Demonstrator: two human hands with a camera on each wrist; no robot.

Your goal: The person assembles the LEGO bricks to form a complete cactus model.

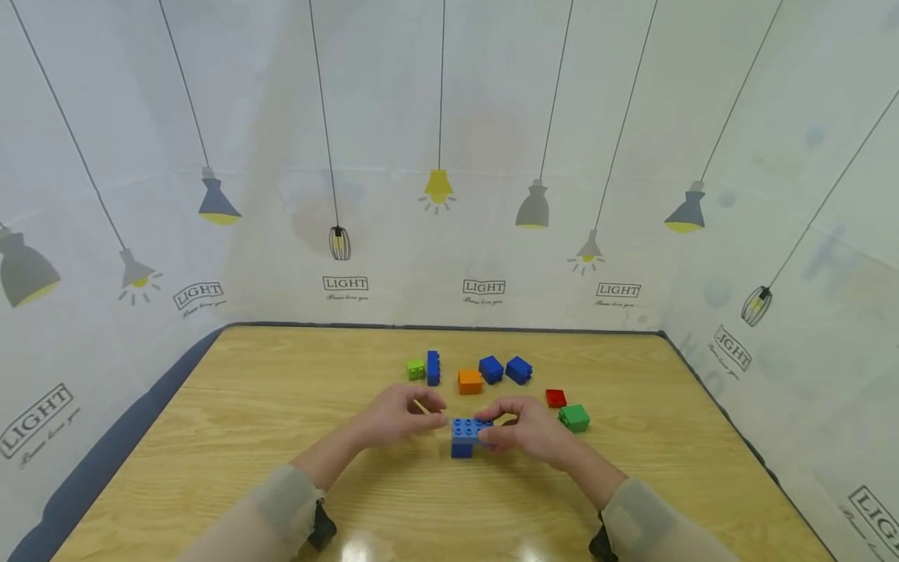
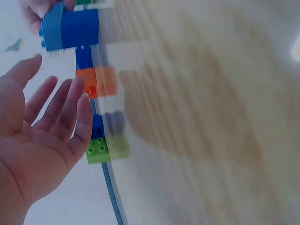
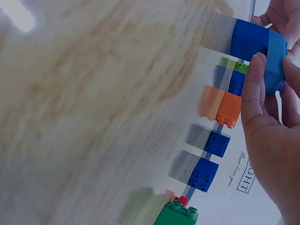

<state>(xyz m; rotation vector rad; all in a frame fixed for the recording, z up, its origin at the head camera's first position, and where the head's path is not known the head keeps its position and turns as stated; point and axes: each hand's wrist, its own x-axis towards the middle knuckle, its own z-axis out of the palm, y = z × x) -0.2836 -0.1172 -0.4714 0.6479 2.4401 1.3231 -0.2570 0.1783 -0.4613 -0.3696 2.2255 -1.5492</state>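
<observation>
A light blue toy building brick [image 1: 463, 429] with studs on top sits on a dark blue brick [image 1: 461, 451] near the middle of the table. My right hand [image 1: 530, 431] pinches the right end of the light blue brick between thumb and fingers; the right wrist view shows this hand [image 3: 269, 136] against the light blue brick [image 3: 276, 58]. Just left of the pair, my left hand [image 1: 396, 415] holds nothing, a small gap from the bricks. Its fingers look relaxed and spread in the left wrist view, below the dark blue brick [image 2: 80, 29].
Behind the hands lie a lime green brick [image 1: 416, 369], an upright blue brick [image 1: 433, 368], an orange brick [image 1: 470, 382] and two blue bricks, one [image 1: 491, 369] beside the other [image 1: 519, 370]. A red piece [image 1: 556, 398] and green brick [image 1: 576, 418] lie right on the wooden table [image 1: 281, 390].
</observation>
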